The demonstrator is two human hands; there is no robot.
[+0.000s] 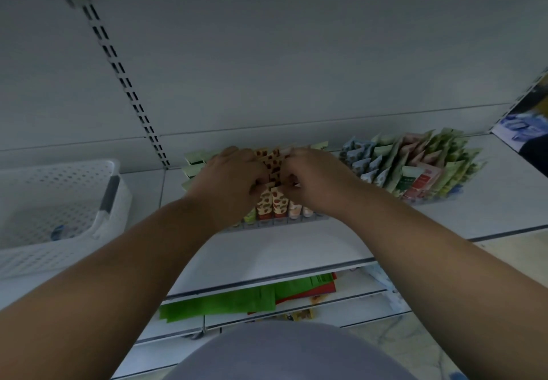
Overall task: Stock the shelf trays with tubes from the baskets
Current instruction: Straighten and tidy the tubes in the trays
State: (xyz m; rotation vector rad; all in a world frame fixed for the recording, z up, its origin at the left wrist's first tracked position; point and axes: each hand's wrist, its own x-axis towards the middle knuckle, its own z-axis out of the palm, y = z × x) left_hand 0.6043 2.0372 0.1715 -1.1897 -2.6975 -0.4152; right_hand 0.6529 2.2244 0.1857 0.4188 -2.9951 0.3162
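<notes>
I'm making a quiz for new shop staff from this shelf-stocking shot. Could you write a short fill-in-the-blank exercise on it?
1. The white perforated basket stands to the ____ of the hands.
2. Both hands, the left hand and the right hand, work on the row of ____-patterned tubes.
3. The second tray of tubes stands on the ____ shelf as the first.

Missing words: left; brown; same
</notes>
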